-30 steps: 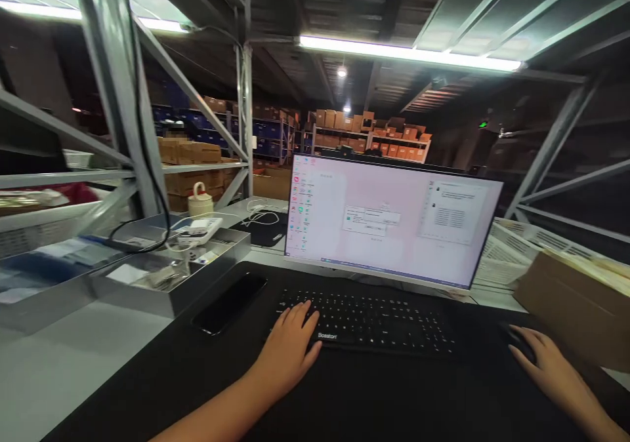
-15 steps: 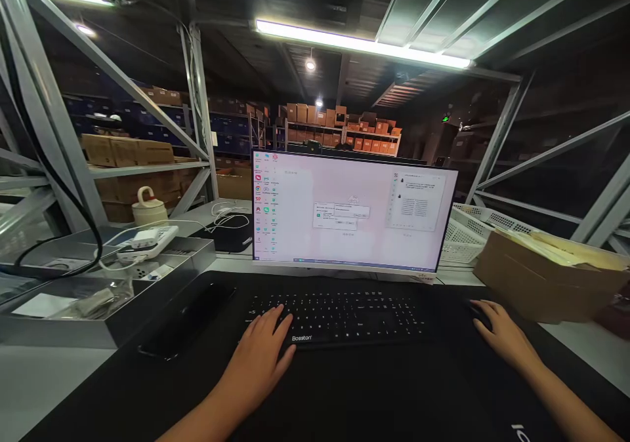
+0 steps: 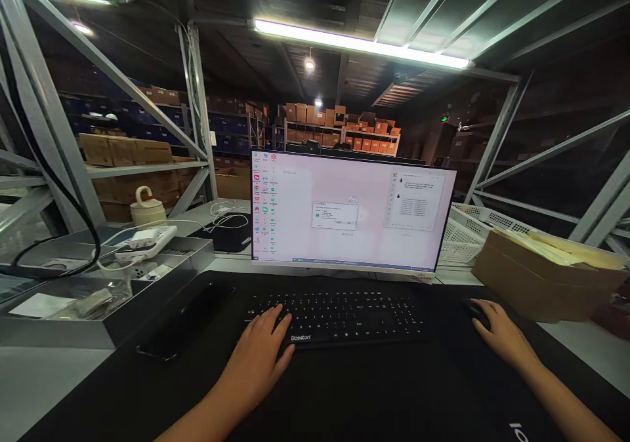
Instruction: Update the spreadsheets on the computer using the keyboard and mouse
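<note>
My left hand (image 3: 256, 353) lies flat on the left end of a black keyboard (image 3: 344, 314), fingers stretched out over the keys. My right hand (image 3: 499, 337) rests over a black mouse (image 3: 473, 309) to the right of the keyboard, fingers curved on top of it. Both sit on a black desk mat (image 3: 344, 396). Behind the keyboard stands a lit monitor (image 3: 350, 211) showing a small dialog box and a side window.
A dark phone (image 3: 184, 321) lies left of the keyboard. A grey tray (image 3: 113, 327) with cables, a white device and papers stands at the left. A brown cardboard box (image 3: 541, 278) and white baskets (image 3: 472, 225) are at the right. Metal shelving frames both sides.
The view swung left and settled between one second and half a second ago, centring the monitor. Since then both hands have stayed put; the dialog box on the screen has changed slightly.
</note>
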A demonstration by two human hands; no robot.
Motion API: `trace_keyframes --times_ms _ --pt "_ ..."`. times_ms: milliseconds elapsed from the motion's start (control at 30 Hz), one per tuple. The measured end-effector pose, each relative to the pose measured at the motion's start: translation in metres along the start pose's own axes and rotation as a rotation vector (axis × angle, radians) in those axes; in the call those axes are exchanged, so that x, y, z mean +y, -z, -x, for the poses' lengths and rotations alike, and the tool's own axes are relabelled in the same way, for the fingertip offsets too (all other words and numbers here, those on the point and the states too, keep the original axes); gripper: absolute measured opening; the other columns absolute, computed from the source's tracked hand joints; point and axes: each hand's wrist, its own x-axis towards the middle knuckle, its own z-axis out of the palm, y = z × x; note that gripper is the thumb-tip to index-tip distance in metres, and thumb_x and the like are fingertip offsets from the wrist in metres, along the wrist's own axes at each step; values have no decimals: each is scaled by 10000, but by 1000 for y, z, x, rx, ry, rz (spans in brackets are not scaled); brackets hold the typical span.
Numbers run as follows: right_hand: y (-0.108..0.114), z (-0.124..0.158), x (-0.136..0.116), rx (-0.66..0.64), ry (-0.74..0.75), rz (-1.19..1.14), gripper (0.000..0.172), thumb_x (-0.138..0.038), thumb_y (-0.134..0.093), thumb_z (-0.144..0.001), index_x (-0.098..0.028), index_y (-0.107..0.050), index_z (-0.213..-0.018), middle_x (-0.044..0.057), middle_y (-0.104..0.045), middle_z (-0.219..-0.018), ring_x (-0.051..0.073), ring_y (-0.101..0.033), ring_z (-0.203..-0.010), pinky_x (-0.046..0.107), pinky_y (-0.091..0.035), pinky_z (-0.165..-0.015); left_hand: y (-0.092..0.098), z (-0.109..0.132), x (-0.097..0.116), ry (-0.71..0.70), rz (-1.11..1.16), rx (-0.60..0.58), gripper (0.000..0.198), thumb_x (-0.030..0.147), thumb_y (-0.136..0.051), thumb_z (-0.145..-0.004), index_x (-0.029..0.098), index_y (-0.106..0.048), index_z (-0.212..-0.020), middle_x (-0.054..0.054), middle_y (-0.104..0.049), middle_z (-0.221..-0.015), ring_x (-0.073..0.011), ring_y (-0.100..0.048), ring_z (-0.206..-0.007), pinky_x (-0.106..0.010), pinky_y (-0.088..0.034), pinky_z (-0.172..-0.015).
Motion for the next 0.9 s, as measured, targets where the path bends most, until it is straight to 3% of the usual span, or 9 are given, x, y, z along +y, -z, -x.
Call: trace_keyframes --times_ms 233,400,900 --pt "-12 -4 14 21 23 -41 558 -528 -424 -824 -226 -589 -1263 123 -607 -1280 286 -607 -1198 446 -502 -1026 10 -1 5 22 34 -65 488 416 -504 -914 193 -587 -1340 -141 -558 -1452 -309 -539 -1318 -517 -473 -1098" --pt "-19 -8 23 41 40 -46 568 -572 -437 -811 -242 -620 -1236 122 -629 -1234 308 -612 -1186 470 -517 -998 9 1 5 28 42 -43 478 417 -499 -921 220 -575 -1349 -125 -558 -1452 -296 -534 -1323 -510 -461 -1110" --pt "-10 -4 8 12 0 -31 570 -595 -416 -841 -271 -618 -1264 110 -585 -1298 289 -596 -1216 454 -509 -1011 4 2 3 7 42 -11 475 419 -509 -913 215 -586 -1335 -134 -568 -1441 -308 -549 -1305 -522 -464 -1101"
